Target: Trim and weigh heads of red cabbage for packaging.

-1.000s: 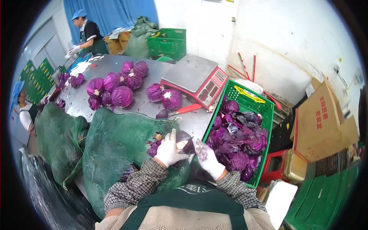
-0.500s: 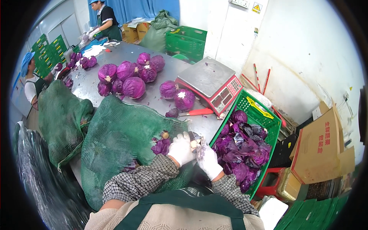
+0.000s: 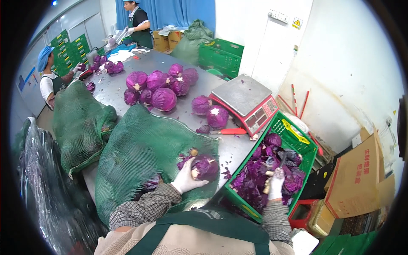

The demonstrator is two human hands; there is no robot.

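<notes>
My left hand (image 3: pixel 190 178), in a white glove, grips a trimmed purple cabbage (image 3: pixel 207 166) from its near left side. The cabbage rests on the green mesh sack (image 3: pixel 140 140), its pale cut stem facing me. Over the green crate (image 3: pixel 250 211) at the right, my gloved right hand (image 3: pixel 277 183) is closed round a knife (image 3: pixel 282 159), its blade pointing away from me. Pale brown stem pieces (image 3: pixel 267 183) show beside that hand. Loose purple cabbage leaves (image 3: pixel 245 180) fill the crate.
Several whole cabbages (image 3: pixel 163 99) sit on the metal table (image 3: pixel 187 114). A red-sided scale (image 3: pixel 242 95) and a red-handled knife (image 3: pixel 231 131) lie beyond my hands. Another filled sack (image 3: pixel 80 123) is at left. Two co-workers (image 3: pixel 138 25) stand across the table. Cardboard boxes (image 3: pixel 352 170) stand right.
My right hand has moved right from the cabbage to over the crate, with the knife. My left hand has shifted slightly left and down, still on the cabbage. The view has shifted.
</notes>
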